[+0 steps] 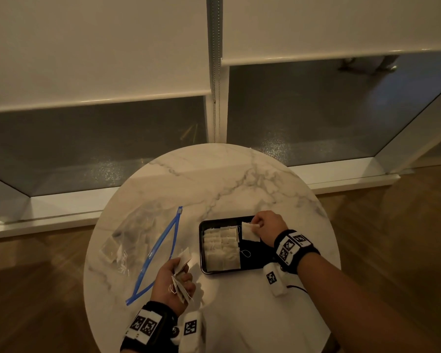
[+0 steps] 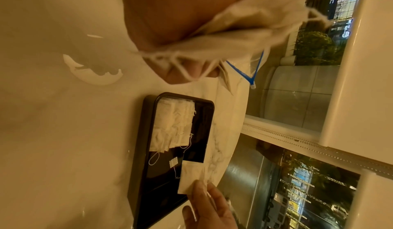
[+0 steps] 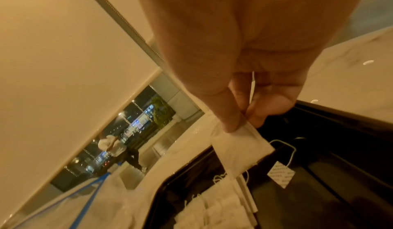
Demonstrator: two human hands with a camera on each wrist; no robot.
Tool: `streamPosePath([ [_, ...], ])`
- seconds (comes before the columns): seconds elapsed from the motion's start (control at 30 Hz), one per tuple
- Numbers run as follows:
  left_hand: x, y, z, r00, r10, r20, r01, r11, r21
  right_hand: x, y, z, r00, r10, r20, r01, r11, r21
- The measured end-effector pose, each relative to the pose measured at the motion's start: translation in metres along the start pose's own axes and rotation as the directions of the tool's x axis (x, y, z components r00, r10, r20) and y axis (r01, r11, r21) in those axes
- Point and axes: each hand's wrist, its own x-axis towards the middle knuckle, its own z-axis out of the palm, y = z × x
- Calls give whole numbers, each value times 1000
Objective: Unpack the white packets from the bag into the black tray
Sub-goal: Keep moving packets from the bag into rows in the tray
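Note:
A black tray (image 1: pixel 202 250) sits on the round marble table with several white packets (image 1: pixel 220 248) laid in rows on its left side. Over the tray's far right part, my right hand (image 1: pixel 259 224) pinches one white packet (image 1: pixel 250 231) between thumb and fingers; its string and tag (image 3: pixel 279 176) hang into the tray (image 3: pixel 340 173). My left hand (image 1: pixel 177 277) grips a bunch of white packets (image 1: pixel 181 278) near the table's front, left of the tray. The clear zip bag (image 1: pixel 135 240) with a blue seal lies open at the left, with packets still inside.
The marble table (image 1: pixel 239 179) stands against a low window with white roller blinds. Wooden floor lies on both sides. A bead chain (image 1: pixel 215 72) hangs between the blinds behind the table.

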Motion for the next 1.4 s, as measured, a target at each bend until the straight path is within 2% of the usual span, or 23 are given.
streamPosePath([
  [0.27,-1,1,-5,999,7,-32,-6,1000,18,30,-7,12,996,-8,84,24,983,-182],
  [0.53,-3,-1,-5,999,24,-44,-23,1000,10,44,-4,19,996,22,91,4,960,-280],
  [0.83,-4,-2,-6,996,53,-66,-51,998,39,52,-5,25,998,24,54,-9,961,-275],
  [1.23,-5,-7,-5,995,71,-64,-68,996,59,50,-4,19,999,-37,-39,25,962,-273],
  [1.4,-6,-7,-7,995,65,-73,-62,997,47,46,-2,18,1000,-22,-3,20,968,-251],
])
